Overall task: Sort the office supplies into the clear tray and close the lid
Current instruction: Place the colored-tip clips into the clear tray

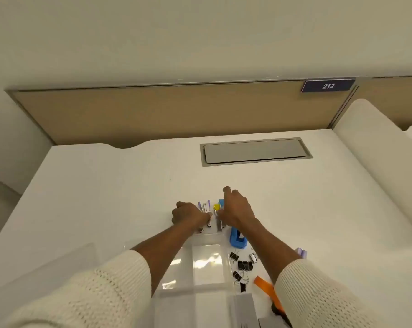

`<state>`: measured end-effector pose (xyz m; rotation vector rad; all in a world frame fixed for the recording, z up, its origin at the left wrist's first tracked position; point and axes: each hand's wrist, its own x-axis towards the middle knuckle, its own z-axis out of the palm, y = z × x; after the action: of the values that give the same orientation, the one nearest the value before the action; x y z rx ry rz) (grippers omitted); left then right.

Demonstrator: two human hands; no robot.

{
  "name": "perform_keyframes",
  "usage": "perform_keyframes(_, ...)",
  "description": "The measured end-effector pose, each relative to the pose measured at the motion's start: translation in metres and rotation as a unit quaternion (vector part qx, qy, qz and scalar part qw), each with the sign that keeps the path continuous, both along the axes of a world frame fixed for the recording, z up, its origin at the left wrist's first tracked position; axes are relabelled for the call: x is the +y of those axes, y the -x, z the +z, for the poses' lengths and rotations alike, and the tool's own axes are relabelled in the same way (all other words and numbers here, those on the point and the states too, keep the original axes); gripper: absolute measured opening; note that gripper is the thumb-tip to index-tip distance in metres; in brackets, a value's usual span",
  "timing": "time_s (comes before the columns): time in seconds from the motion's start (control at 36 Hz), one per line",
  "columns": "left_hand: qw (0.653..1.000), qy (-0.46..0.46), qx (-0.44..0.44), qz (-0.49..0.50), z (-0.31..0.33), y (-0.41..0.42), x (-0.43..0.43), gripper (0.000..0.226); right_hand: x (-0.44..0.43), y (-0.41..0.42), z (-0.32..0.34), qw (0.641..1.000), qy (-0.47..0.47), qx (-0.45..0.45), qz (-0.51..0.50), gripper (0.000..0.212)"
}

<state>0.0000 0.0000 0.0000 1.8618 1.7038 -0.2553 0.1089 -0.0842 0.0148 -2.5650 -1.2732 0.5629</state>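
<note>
A clear plastic tray [201, 290] lies on the white desk between my forearms, close to me. Beyond it lies a small cluster of supplies: purple-and-white items [206, 205], a yellow piece [216, 206] and a light blue piece [221, 201]. My left hand [188, 214] rests curled at the left side of this cluster, fingertips among the items. My right hand [235, 209] lies over its right side, thumb touching the yellow piece. What either hand grips is hidden. A blue tape dispenser [237, 239] stands right of the tray, with several black binder clips [243, 266] below it.
An orange-handled tool [267, 291] lies at the lower right under my right sleeve. A purple item [302, 252] peeks out right of my right forearm. A grey cable hatch [256, 151] is set in the desk ahead. A tan partition [176, 110] backs the desk.
</note>
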Motion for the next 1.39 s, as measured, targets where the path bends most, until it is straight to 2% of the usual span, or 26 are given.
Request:
perform_keyframes(0.19, 0.999, 0.005, -0.025, 0.031, -0.012, -0.018, 0.003, 0.114, 0.012, -0.005, -0.013, 0.997, 0.074, 0.004, 0.027, 0.068)
perform_keyframes(0.28, 1.0, -0.014, -0.019, 0.013, -0.017, -0.023, 0.006, 0.104, 0.017, -0.008, -0.017, 0.997, 0.07, -0.004, 0.028, 0.063)
perform_keyframes(0.44, 0.998, -0.031, -0.041, -0.02, -0.02, -0.027, 0.015, 0.072, 0.026, -0.008, -0.02, 0.998, 0.067, 0.003, 0.007, 0.039)
perform_keyframes(0.56, 0.996, -0.043, -0.029, -0.066, -0.018, -0.028, 0.018, 0.055, 0.028, -0.006, -0.021, 0.999, 0.043, 0.005, -0.008, 0.036)
perform_keyframes(0.67, 0.993, -0.042, 0.003, -0.111, -0.015, -0.027, 0.022, 0.056, 0.027, -0.006, -0.023, 0.999, 0.011, 0.022, -0.039, 0.037)
perform_keyframes(0.83, 0.995, -0.035, -0.009, -0.092, -0.012, -0.023, 0.025, 0.066, 0.023, -0.005, -0.016, 0.996, -0.033, 0.025, -0.084, 0.044)
perform_keyframes(0.94, 0.996, -0.011, -0.052, -0.078, -0.007, -0.014, 0.033, 0.059, 0.014, -0.005, 0.001, 0.99, -0.078, 0.035, -0.112, 0.042)
perform_keyframes(1.11, 0.983, 0.04, -0.178, 0.004, 0.005, 0.011, 0.043, 0.048, -0.017, 0.023, 0.042, 0.986, -0.114, 0.073, -0.094, 0.04)
perform_keyframes(1.19, 0.957, 0.085, -0.27, 0.07, 0.016, 0.031, 0.045, 0.041, -0.037, 0.049, 0.046, 0.989, -0.092, 0.091, -0.069, 0.04)
perform_keyframes(1.28, 0.909, 0.147, -0.36, 0.146, 0.033, 0.055, 0.043, 0.045, -0.051, 0.075, 0.035, 0.991, -0.06, 0.105, -0.059, 0.038)
perform_keyframes(1.39, 0.869, 0.173, -0.432, 0.17, 0.058, 0.087, 0.033, 0.047, -0.062, 0.103, 0.013, 0.996, -0.009, 0.082, -0.029, 0.032)
